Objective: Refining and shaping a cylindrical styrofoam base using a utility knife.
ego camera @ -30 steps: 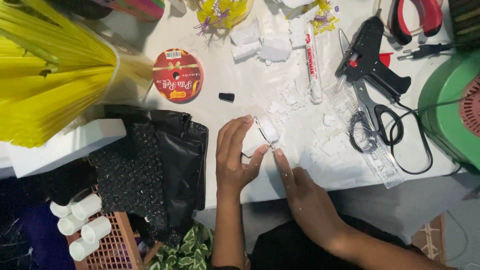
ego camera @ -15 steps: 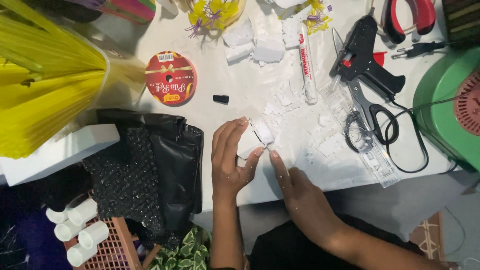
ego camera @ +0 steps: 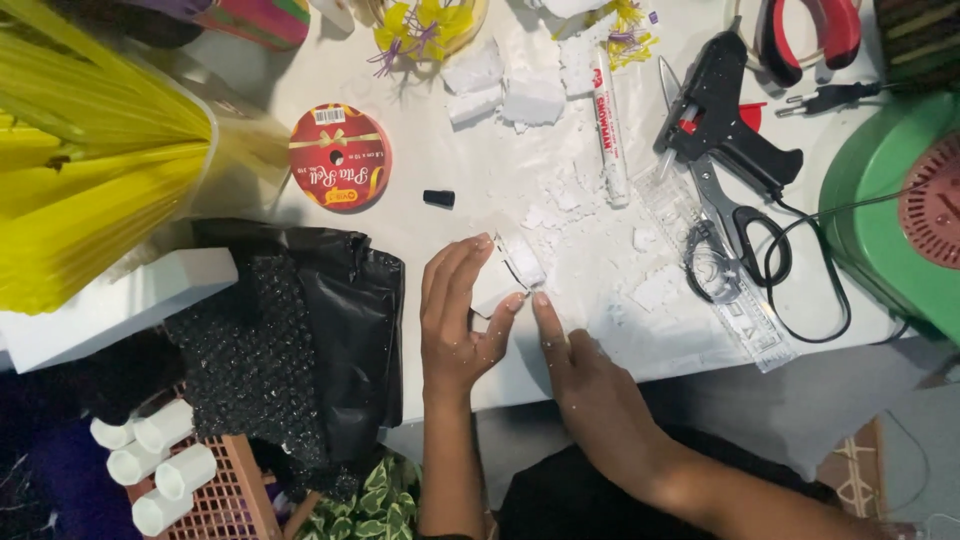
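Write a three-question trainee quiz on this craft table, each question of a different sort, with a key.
1. True or false: the left hand rests on a small white foam block.
2. Which thing lies nearest the black glue gun?
A. the red ribbon spool
B. the scissors
C. the white tubes
3. Fill in: the right hand touches the foam block with its ____ finger.

Key
1. True.
2. B; the scissors lie just below the glue gun, partly on a clear ruler.
3. Index; its tip meets the block's lower edge.
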